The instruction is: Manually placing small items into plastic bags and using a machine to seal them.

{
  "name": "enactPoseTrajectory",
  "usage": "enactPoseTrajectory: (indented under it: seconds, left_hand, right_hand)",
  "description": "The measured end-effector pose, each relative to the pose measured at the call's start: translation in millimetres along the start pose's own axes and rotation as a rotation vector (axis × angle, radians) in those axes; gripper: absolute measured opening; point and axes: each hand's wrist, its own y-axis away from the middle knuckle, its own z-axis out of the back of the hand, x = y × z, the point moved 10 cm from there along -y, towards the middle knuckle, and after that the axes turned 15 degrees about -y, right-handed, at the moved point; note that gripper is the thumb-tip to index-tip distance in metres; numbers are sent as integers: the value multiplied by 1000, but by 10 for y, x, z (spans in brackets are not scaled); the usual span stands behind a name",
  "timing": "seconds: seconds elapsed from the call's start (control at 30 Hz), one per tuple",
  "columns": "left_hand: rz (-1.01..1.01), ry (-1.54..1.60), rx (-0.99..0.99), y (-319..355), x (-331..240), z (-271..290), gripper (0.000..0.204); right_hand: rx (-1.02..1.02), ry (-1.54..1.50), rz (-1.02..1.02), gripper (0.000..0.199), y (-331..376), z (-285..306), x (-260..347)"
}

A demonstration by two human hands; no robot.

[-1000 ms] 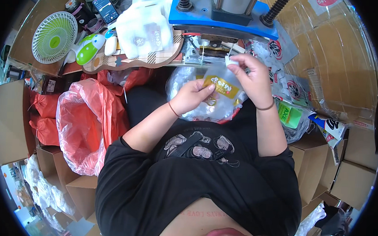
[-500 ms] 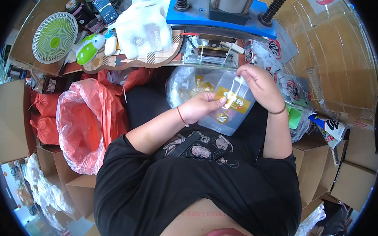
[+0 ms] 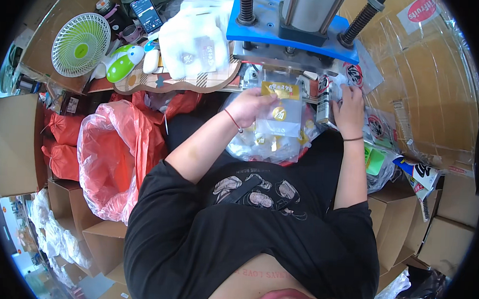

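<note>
Amid cardboard (image 3: 432, 78), left grip (image 3: 251, 108) pinches a pouch (image 3: 279, 119); whether right grip (image 3: 349, 114) grasps is unclear.

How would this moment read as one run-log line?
left hand: pinching gold-labelled translucent pouch | right hand: at printed plastic packaging | ahead: blue-plated press | left side: open red plastic bag

Taped cardboard wall (image 3: 421, 85) at right, brown boxes (image 3: 446, 241) below, reddish-brown tabletop (image 3: 104, 83) ahead

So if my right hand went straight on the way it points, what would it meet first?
Your right hand would probably meet the crumpled white plastic packaging just ahead first; depth is unclear, and it may already be touching.
</note>
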Motion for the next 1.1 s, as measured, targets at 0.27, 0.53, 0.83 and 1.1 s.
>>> enactPoseTrajectory:
  seconds: [0.27,0.53,0.83,1.1]
  left_hand:
    - [-701,-1477,-867,714,-854,1012,45]
    - [-420,-809,-578,786,-501,1071,20]
    - [-274,-648,-97,663,-255,-153,19]
    - [-109,-277,173,616,100,-688,22]
  right_hand:
    - [321,-166,-88,29,120,-375,-445]
    - [178,-602,51,17,6,119,593]
    - [263,-938,-147,17,-194,-39,1116]
    - [364,-750,25,15,-176,73,993]
